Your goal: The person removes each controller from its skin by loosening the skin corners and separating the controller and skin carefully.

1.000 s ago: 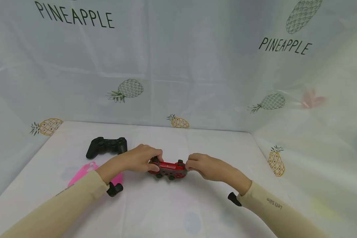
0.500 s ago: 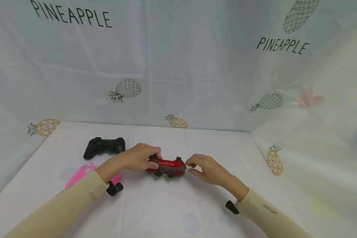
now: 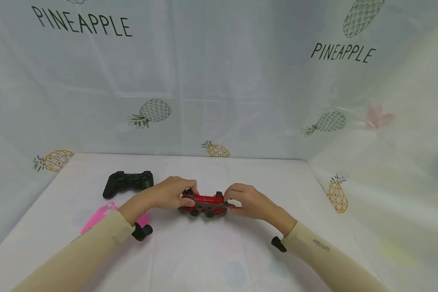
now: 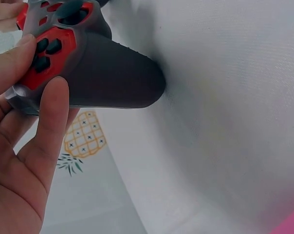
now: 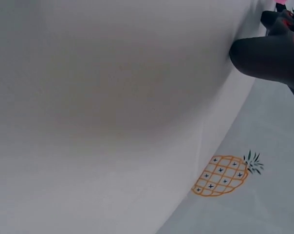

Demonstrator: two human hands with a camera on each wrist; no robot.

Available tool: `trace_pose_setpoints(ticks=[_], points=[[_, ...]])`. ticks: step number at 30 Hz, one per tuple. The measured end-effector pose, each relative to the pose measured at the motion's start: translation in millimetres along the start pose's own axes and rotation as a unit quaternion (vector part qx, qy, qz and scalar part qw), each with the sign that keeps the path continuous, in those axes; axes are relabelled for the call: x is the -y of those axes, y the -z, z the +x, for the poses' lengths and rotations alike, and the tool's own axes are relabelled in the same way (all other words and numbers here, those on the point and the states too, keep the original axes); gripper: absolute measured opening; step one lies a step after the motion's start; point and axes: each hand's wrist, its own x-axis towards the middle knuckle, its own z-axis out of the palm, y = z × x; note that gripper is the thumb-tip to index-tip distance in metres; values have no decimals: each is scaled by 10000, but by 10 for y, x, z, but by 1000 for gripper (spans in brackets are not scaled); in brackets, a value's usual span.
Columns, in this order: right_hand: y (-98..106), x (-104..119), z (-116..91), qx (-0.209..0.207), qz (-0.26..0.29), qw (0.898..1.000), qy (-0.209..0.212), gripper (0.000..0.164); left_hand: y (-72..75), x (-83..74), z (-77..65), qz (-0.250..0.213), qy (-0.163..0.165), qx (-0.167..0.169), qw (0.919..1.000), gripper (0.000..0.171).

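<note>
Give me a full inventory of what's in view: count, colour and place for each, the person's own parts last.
Red-and-grey controller: one, red and dark grey, between the two hands.
Black controller: one, black, far left on the table.
Pink object: one, pink, left side, partly hidden by the left forearm.
Table: one, white, beneath everything.
Backdrop: one, pale grey-white, behind the table and at its sides; printed with pineapples, two PINEAPPLE words and a reddish flower-like shape.
Black wrist pieces: two, black, one at each cuff.
Sleeves: two, beige, one on each forearm.
Left hand: one, bare, gripping the red-and-grey controller's left end.
Right hand: one, bare, fingers at its right end.
</note>
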Motion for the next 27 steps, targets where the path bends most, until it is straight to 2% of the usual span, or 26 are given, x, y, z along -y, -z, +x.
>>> trace_pose_setpoints(ticks=[13,27], points=[[-27,-76,69,220,578,9978,-254,27,-5,12,23,-141,-15,17,9999,20],[-124,-65,-140,500,605,9956,-503,24,46,78,36,-231,124,231,9994,21]])
